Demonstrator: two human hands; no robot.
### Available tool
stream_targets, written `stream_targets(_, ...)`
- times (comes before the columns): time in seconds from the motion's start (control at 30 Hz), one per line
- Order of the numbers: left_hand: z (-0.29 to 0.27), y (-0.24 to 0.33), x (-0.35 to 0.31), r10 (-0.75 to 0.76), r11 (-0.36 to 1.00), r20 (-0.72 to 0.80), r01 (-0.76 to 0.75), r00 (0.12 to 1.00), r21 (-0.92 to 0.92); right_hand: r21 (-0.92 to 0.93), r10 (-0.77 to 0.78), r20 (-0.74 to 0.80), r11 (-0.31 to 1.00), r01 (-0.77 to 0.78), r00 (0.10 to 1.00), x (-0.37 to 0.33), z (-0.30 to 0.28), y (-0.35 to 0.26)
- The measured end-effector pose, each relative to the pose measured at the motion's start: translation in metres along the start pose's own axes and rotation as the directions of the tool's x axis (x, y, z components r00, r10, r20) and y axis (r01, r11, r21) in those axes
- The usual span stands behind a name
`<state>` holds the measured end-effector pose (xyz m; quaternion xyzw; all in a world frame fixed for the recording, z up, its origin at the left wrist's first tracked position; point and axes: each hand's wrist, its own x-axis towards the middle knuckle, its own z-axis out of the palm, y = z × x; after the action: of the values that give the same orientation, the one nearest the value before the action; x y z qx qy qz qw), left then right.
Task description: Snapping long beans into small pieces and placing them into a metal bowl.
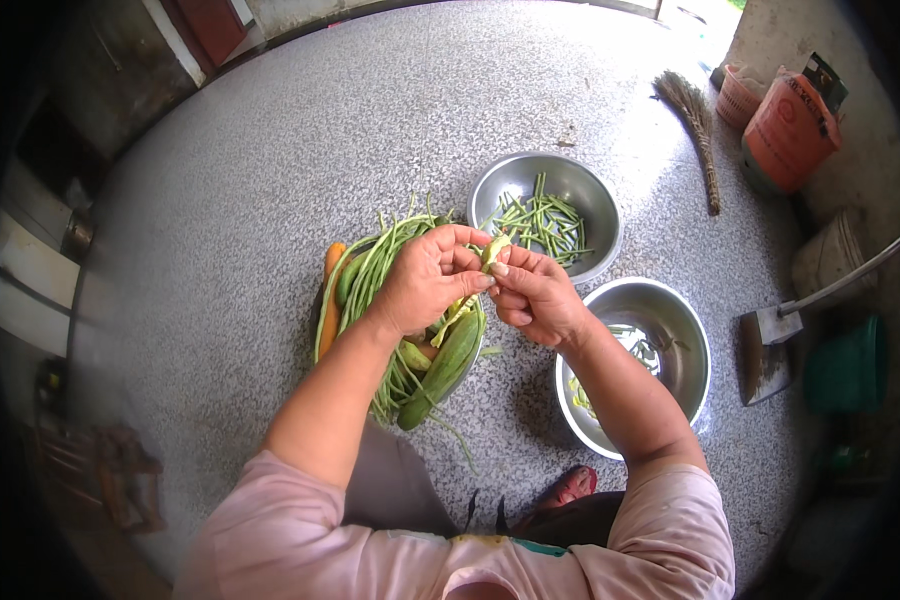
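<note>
My left hand (430,282) and my right hand (538,300) meet in front of me, both pinching a small pale green piece of vegetable (495,250). Its exact kind is hard to make out. Under and beside my left hand lies a heap of long green beans (375,290), with a large green cucumber-like vegetable (444,368) and an orange carrot (329,322). My left forearm and hand hide part of the heap. Just beyond my right hand stands a steel bowl (607,200) holding cut bean pieces (542,222).
Another steel bowl (692,325), with some green scraps inside, sits partly under my right forearm. A straw broom (698,135) lies on the speckled floor (270,150). Along the right wall are an orange-red gas cylinder (790,130), a pink basket (738,97) and a dustpan (767,355).
</note>
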<state>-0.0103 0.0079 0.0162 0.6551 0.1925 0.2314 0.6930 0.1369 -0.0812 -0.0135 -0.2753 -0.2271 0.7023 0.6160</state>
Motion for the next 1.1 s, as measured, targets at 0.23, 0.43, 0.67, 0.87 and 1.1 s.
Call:
stream_targets(0.23, -0.003, 0.000, 0.000, -0.039, 0.998, 0.097, 0.043, 0.995, -0.040, 0.107, 0.097, 0.102, 0.988, -0.108, 0.990, -0.003, -0.009, 0.001)
stream_targets(0.43, -0.009, -0.002, 0.001, -0.123, 0.924, -0.004, 0.113, 0.992, -0.366, 0.231, 0.065, 0.197, 0.967, -0.111, 0.978, 0.002, -0.013, 0.006)
stream_targets(0.67, -0.006, 0.000, -0.002, -0.154, 0.868, -0.156, 0.059, 0.976, -0.493, 0.159, 0.191, -0.002, 0.969, -0.188, 0.982, 0.002, 0.001, 0.018)
stream_targets(0.87, 0.000, -0.007, -0.001, -0.016, 0.939, -0.241, -0.069, 0.970, -0.338, -0.044, 0.093, 0.007, 0.995, -0.092, 0.996, 0.000, 0.015, 0.020)
stream_targets(1.1, 0.001, 0.007, -0.005, -0.230, 0.947, -0.076, 0.205, 0.970, -0.248, -0.095, 0.013, 0.001, 0.995, -0.012, 1.000, 0.000, 0.012, 0.019)
